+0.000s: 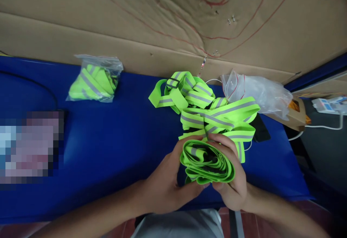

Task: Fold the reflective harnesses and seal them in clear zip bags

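Both hands are clamped on one rolled strap, bright green with a grey stripe, its coiled oval end turned up toward the view. Take the roll as the centre of a clock, with twelve pointing away from the person. The left hand presses it from nine o'clock and the right hand from three, so the roll sits squarely between the palms. The fingers curl around its far side near twelve; the thumbs come in along the near side around six, close to each other. Whether the roll's underside touches the blue worktop cannot be told.

Just beyond the fingers, at twelve to one o'clock, lies a heap of loose straps in the same green, with a black buckle at eleven. Well apart at ten is a clear bag of straps. At one o'clock rests a pale plastic bag, and at two a dark flat object and a cardboard box.
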Demonstrator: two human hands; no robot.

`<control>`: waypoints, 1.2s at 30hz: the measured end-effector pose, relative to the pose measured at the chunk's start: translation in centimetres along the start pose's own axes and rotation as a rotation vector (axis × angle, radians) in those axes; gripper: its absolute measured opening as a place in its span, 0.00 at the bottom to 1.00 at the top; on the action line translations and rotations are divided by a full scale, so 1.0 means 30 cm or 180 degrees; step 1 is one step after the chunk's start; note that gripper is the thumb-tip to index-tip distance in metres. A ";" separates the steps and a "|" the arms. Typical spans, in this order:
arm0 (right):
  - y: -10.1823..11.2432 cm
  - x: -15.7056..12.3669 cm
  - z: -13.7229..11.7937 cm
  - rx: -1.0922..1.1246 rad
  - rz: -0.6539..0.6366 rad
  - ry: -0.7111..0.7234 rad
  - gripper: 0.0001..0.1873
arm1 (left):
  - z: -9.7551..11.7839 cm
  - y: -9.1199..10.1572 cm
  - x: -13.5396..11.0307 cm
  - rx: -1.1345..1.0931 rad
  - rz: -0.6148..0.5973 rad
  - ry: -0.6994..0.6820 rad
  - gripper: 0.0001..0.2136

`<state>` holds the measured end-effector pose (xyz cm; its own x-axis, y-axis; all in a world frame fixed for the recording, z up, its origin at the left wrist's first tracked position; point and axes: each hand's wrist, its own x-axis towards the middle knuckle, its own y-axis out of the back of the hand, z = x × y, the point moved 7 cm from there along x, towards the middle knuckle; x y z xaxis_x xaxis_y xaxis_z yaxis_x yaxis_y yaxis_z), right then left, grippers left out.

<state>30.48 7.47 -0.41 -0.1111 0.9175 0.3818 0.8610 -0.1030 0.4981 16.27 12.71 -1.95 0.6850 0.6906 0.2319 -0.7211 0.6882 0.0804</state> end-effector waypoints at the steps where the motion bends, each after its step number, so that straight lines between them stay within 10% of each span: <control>1: -0.001 -0.002 0.005 0.0018 0.0020 -0.0061 0.32 | -0.006 0.001 -0.004 -0.0063 0.0075 0.0044 0.35; 10: -0.029 -0.005 0.052 0.0597 0.0285 -0.0554 0.27 | -0.055 0.030 -0.015 -0.0448 0.0538 0.0437 0.21; 19: -0.034 -0.012 0.095 0.0964 0.0305 -0.0940 0.23 | -0.059 0.058 -0.005 0.0209 0.0712 0.0394 0.32; 28: -0.088 0.010 0.117 0.1584 0.0135 -0.1250 0.25 | -0.127 0.024 0.017 -0.1249 0.0614 0.1083 0.30; 36: 0.056 0.102 0.025 -0.0333 -0.0257 0.0054 0.26 | -0.113 0.039 0.030 -0.1147 0.0549 0.1014 0.19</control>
<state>31.94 10.40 1.01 -0.1870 0.9179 0.3499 0.7926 -0.0694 0.6058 16.38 14.90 -4.94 0.5975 0.7957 -0.0992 -0.7831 0.5525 -0.2854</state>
